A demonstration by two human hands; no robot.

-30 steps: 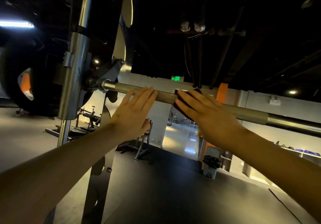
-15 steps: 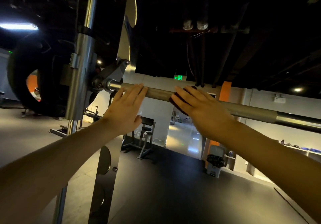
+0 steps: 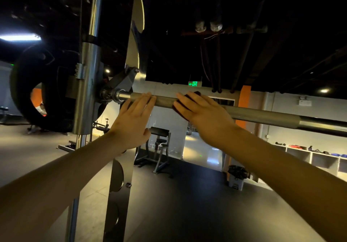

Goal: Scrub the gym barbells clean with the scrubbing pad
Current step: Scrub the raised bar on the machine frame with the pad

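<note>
On the barbell (image 3: 165, 101), my right hand (image 3: 203, 115) presses the scrubbing pad (image 3: 178, 109) with straight fingers; my left hand (image 3: 133, 122) rests alongside, fingers extended.

Both arms bare: left forearm (image 3: 56, 181) and right forearm (image 3: 281, 170) uncovered from the wrist to the frame edge. Bare too are the left hand (image 3: 134, 121) and the right hand (image 3: 204, 116), with slim fingers and knuckles faintly marked. Light dim; nails too dark to make out.
</note>
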